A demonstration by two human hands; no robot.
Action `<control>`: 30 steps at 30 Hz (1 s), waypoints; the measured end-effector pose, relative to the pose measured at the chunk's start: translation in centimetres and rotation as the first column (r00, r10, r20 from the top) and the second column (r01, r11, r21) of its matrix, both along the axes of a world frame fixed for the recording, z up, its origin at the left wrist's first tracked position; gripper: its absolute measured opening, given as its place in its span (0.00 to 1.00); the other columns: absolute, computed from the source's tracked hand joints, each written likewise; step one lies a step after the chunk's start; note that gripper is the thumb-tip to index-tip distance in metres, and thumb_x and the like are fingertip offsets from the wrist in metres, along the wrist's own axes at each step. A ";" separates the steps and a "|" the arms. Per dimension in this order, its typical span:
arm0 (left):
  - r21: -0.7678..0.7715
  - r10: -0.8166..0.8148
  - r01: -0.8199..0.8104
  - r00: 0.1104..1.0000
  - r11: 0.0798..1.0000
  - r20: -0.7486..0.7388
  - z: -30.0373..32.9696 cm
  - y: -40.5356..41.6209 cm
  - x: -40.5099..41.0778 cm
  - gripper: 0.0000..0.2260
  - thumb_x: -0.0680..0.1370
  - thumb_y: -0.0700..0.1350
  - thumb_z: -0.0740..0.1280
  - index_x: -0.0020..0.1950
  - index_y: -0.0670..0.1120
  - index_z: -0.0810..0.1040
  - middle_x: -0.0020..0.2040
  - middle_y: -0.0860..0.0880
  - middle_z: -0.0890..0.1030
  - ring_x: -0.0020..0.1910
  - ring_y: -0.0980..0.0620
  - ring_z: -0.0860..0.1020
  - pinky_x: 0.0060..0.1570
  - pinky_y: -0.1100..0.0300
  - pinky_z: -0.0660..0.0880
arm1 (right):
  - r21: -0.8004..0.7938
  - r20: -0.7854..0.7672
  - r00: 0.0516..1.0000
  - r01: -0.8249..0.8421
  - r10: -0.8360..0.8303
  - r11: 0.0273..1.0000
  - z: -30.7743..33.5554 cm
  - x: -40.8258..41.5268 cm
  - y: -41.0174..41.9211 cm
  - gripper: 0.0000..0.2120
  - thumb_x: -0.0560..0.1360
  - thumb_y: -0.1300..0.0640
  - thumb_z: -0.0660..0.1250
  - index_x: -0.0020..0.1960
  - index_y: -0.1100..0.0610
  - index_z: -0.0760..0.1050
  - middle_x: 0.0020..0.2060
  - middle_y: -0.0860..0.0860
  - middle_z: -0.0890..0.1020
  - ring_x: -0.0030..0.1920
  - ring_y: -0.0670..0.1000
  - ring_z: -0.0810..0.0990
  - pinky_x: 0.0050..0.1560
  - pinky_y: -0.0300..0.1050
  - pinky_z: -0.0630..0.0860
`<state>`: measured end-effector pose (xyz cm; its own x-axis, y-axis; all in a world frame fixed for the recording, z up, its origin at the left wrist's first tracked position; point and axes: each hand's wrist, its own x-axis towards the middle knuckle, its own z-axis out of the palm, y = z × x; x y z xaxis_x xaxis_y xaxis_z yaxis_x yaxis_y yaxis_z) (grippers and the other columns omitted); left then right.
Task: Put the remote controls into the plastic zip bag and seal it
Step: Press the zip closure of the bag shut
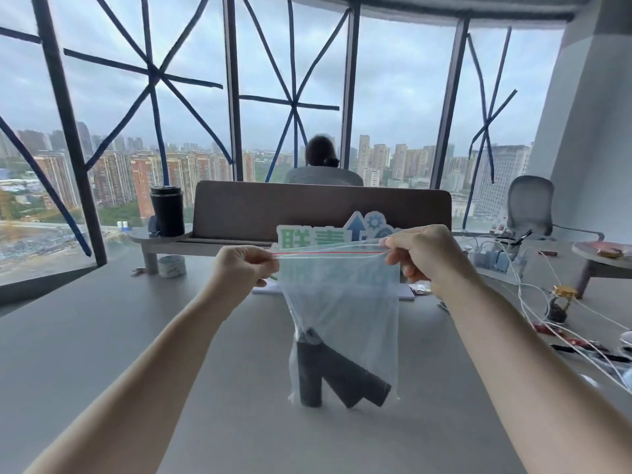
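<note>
A clear plastic zip bag (345, 295) with a red zip line hangs in the air above the grey desk. My left hand (239, 268) pinches the top left corner of the zip strip. My right hand (424, 253) pinches the top right corner, and the strip is stretched taut between them. Dark remote controls (328, 374) lie in the bottom of the bag, one upright and the others slanting to the right. Whether the zip is pressed closed along its length I cannot tell.
The grey desk (136, 336) spreads below the bag. Behind it stand a green and white sign (328, 234), a brown divider (307, 210), a black tumbler (167, 210) and a tape roll (172, 266). White cables (547, 302) and small items clutter the right. A person sits beyond the divider.
</note>
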<state>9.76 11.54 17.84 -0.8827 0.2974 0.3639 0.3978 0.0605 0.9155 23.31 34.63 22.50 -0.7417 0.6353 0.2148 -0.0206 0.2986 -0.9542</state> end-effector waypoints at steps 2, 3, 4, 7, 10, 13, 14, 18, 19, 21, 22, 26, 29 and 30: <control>0.003 0.014 -0.014 1.000 1.000 0.015 -0.2 0.2 0.5 0.06 0.71 0.37 0.72 0.37 0.47 0.82 0.27 0.55 0.82 0.25 0.62 0.75 0.26 0.69 0.73 | 0.044 -0.008 1.000 0.030 -0.029 0.999 0.5 0.6 0.3 0.08 0.69 0.63 0.71 0.41 0.69 0.83 0.19 0.51 0.76 0.19 0.50 0.63 0.21 0.36 0.60; 0.007 0.008 -0.009 1.000 1.000 0.029 -0.2 0.4 0.8 0.05 0.71 0.38 0.72 0.38 0.47 0.82 0.29 0.54 0.82 0.26 0.62 0.74 0.26 0.68 0.72 | 0.078 -0.006 0.999 0.035 -0.035 0.996 0.6 1.0 0.4 0.09 0.68 0.62 0.71 0.40 0.70 0.83 0.18 0.51 0.73 0.19 0.50 0.61 0.22 0.36 0.58; 0.025 -0.005 0.004 0.999 1.000 0.048 -0.1 0.6 1.2 0.04 0.71 0.39 0.71 0.38 0.47 0.82 0.31 0.54 0.82 0.27 0.61 0.74 0.26 0.67 0.71 | 0.123 0.001 0.999 0.044 -0.045 0.991 0.8 1.2 0.6 0.10 0.67 0.62 0.71 0.39 0.70 0.83 0.17 0.51 0.70 0.19 0.50 0.60 0.22 0.37 0.58; 0.087 -0.075 0.067 0.993 0.994 0.089 0.1 1.6 2.4 0.03 0.71 0.41 0.70 0.38 0.47 0.81 0.34 0.52 0.81 0.28 0.56 0.73 0.27 0.64 0.69 | 0.370 0.039 0.983 0.151 -0.177 0.917 1.1 2.0 1.1 0.13 0.62 0.57 0.70 0.37 0.69 0.80 0.21 0.52 0.67 0.25 0.51 0.64 0.30 0.43 0.62; 0.144 -0.132 0.121 0.989 0.982 0.068 0.4 2.8 3.5 0.06 0.72 0.39 0.69 0.35 0.46 0.79 0.36 0.49 0.81 0.25 0.54 0.73 0.25 0.63 0.67 | 0.631 0.132 0.907 0.234 -0.400 0.739 1.7 3.4 1.3 0.10 0.63 0.56 0.67 0.38 0.61 0.83 0.26 0.56 0.78 0.33 0.59 0.76 0.36 0.47 0.72; 0.122 -0.127 0.129 0.992 0.984 -0.025 0.9 4.3 4.6 0.05 0.72 0.36 0.67 0.36 0.42 0.79 0.36 0.50 0.81 0.24 0.54 0.73 0.24 0.63 0.68 | 0.761 0.064 0.873 0.271 -0.484 0.589 2.3 4.4 0.5 0.10 0.70 0.51 0.66 0.44 0.52 0.86 0.43 0.55 0.84 0.43 0.60 0.77 0.43 0.48 0.74; 0.100 -0.121 0.127 0.991 0.987 -0.059 1.1 4.9 5.0 0.06 0.72 0.37 0.67 0.36 0.42 0.79 0.35 0.51 0.81 0.23 0.54 0.73 0.23 0.63 0.68 | 0.782 0.009 0.913 0.248 -0.408 0.572 2.4 4.4 0.0 0.11 0.72 0.47 0.67 0.48 0.50 0.85 0.47 0.54 0.84 0.47 0.59 0.78 0.46 0.49 0.75; 0.062 -0.123 0.132 0.985 0.989 -0.125 1.8 6.4 6.1 0.07 0.72 0.39 0.67 0.34 0.45 0.80 0.33 0.51 0.81 0.23 0.54 0.74 0.23 0.62 0.68 | 0.784 0.103 0.995 -0.090 0.014 0.614 2.4 2.5 -2.3 0.19 0.68 0.38 0.71 0.54 0.46 0.84 0.47 0.43 0.83 0.52 0.50 0.79 0.58 0.53 0.74; 0.064 -0.122 0.131 0.984 0.989 -0.132 1.9 6.5 6.2 0.08 0.72 0.39 0.68 0.34 0.47 0.81 0.33 0.51 0.82 0.23 0.54 0.74 0.22 0.63 0.68 | 0.770 0.123 0.992 -0.118 0.035 0.627 2.3 1.9 -2.6 0.18 0.66 0.37 0.70 0.50 0.46 0.84 0.43 0.41 0.84 0.50 0.49 0.80 0.57 0.54 0.76; 0.065 -0.116 0.127 0.983 0.990 -0.143 2.3 6.5 6.4 0.10 0.72 0.40 0.68 0.33 0.51 0.82 0.32 0.51 0.82 0.23 0.54 0.74 0.21 0.64 0.69 | 0.742 0.120 0.991 -0.130 0.061 0.658 2.2 1.0 -2.6 0.15 0.65 0.39 0.71 0.42 0.48 0.85 0.36 0.42 0.84 0.43 0.46 0.80 0.52 0.53 0.78; 0.065 -0.114 0.124 0.983 0.990 -0.144 2.4 6.5 6.5 0.11 0.72 0.40 0.68 0.32 0.52 0.82 0.32 0.52 0.82 0.23 0.54 0.74 0.21 0.64 0.69 | 0.728 0.116 0.989 -0.144 0.087 0.671 2.3 0.6 -2.5 0.11 0.67 0.43 0.73 0.40 0.51 0.85 0.34 0.44 0.85 0.39 0.44 0.80 0.49 0.52 0.79; 0.055 -0.113 0.122 0.983 0.991 -0.145 2.8 6.3 6.3 0.10 0.72 0.39 0.69 0.34 0.50 0.82 0.30 0.53 0.81 0.23 0.54 0.73 0.21 0.64 0.69 | 0.700 0.129 0.981 -0.192 0.143 0.688 2.7 -0.1 -2.5 0.06 0.69 0.50 0.76 0.38 0.52 0.85 0.32 0.46 0.84 0.37 0.45 0.80 0.46 0.51 0.81; 0.035 -0.101 0.109 0.978 0.993 -0.185 3.1 6.1 6.0 0.07 0.72 0.39 0.69 0.35 0.47 0.82 0.31 0.52 0.80 0.22 0.54 0.73 0.22 0.64 0.68 | 0.688 0.154 0.977 -0.215 0.150 0.693 3.2 -0.4 -2.5 0.04 0.69 0.52 0.75 0.37 0.52 0.85 0.30 0.46 0.83 0.37 0.46 0.80 0.46 0.50 0.81; 0.027 -0.097 0.104 0.975 0.994 -0.200 3.2 6.1 6.0 0.06 0.72 0.40 0.69 0.34 0.46 0.81 0.31 0.52 0.80 0.22 0.54 0.72 0.23 0.63 0.68 | 0.691 0.160 0.975 -0.221 0.152 0.688 3.4 -0.4 -2.6 0.04 0.69 0.53 0.75 0.37 0.53 0.85 0.30 0.46 0.83 0.36 0.46 0.80 0.45 0.50 0.81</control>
<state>15.72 17.62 21.05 -0.7583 0.3637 0.5410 0.5738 -0.0214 0.8187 22.88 32.03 25.91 -0.8648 0.1717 0.4718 -0.0815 0.8793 -0.4693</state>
